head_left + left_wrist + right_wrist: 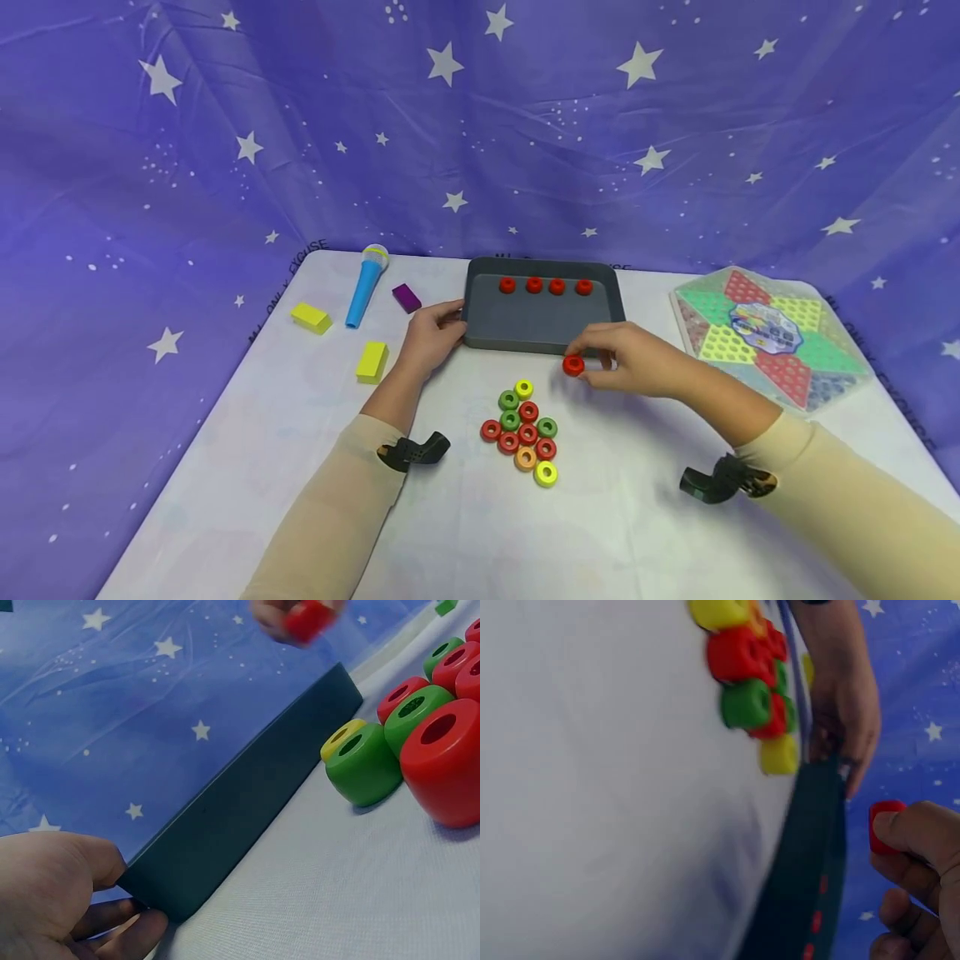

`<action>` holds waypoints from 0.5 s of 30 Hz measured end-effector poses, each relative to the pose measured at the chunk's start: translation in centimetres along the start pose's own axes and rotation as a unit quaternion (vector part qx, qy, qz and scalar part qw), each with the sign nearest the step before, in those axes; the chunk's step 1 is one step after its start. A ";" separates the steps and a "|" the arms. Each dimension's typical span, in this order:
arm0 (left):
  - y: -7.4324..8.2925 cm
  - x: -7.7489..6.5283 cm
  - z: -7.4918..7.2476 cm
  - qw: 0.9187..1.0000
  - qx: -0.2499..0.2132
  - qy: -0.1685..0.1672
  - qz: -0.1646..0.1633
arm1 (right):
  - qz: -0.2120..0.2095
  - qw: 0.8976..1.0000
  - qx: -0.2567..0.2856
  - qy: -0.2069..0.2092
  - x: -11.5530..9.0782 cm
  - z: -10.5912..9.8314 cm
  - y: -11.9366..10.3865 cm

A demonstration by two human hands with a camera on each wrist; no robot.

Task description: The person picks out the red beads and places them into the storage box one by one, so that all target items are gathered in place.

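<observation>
Right of frame centre, the right hand [633,360] pinches a red, ring-shaped bead [573,365] just below a dark-grey rectangular tray [536,318]; the left hand [435,335] grips the tray's left edge.

- The head view is looking forward and down over the white tabletop [637,500], taking in the whole grey tray [536,321] and star-printed backdrop [555,179] from farthest off.
- The left wrist view is facing rightward along the tray's near wall, sitting low and close to the ring beads [364,772].
- The right wrist view is facing leftward, turned sideways, with the right hand [926,859] close.
- Both wrist views are sharing tray, beads and backdrop.
</observation>
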State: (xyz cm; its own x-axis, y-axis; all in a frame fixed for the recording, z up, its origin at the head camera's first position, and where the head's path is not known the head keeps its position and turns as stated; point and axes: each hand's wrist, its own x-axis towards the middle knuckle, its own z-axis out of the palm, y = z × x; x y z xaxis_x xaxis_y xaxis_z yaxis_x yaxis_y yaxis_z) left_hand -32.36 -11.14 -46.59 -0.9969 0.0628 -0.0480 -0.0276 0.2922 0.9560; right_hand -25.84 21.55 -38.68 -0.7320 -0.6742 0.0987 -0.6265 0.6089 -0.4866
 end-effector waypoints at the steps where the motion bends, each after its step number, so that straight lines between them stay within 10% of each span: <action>1: 0.0 0.0 0.0 1.000 0.001 0.000 -0.002 | 0.004 1.000 0.000 -0.006 0.4 -0.8 0.0; 15: -0.1 0.1 0.1 1.000 0.006 0.004 0.006 | 0.000 0.999 -0.010 -0.051 9.2 -6.4 -0.6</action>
State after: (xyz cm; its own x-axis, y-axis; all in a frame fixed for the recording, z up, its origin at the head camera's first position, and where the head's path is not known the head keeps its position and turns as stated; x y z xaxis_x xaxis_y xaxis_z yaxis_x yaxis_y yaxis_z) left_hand -32.43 -11.05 -46.68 -0.9977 0.0583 -0.0332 -0.0141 0.3028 0.9529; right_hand -33.91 17.64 -31.90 -0.7016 -0.7125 0.0094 -0.6323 0.6165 -0.4692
